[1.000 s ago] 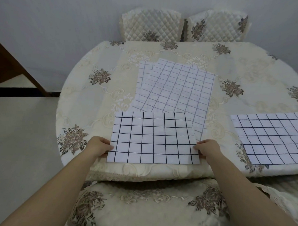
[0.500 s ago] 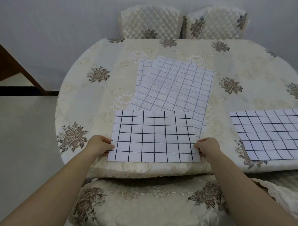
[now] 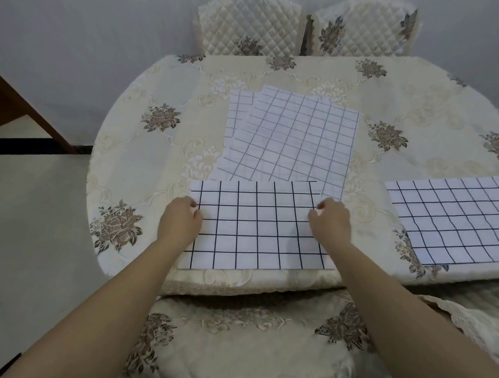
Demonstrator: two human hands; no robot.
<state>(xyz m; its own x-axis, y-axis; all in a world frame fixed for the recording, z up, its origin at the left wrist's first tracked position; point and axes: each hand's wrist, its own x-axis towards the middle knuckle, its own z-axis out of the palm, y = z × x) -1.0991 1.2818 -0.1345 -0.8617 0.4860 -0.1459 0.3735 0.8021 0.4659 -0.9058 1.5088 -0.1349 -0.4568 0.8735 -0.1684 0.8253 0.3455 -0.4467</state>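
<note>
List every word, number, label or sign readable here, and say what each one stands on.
There are none to read.
The near sheet, held at its sides by the left hand and right hand, bears only black grid lines.
The overlapping sheets behind it and the right-side sheet also show only grids.
The tablecloth and chair covers carry only flower patterns.

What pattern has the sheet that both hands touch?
The sheet is white with a black square grid, best seen in the head view.
</note>
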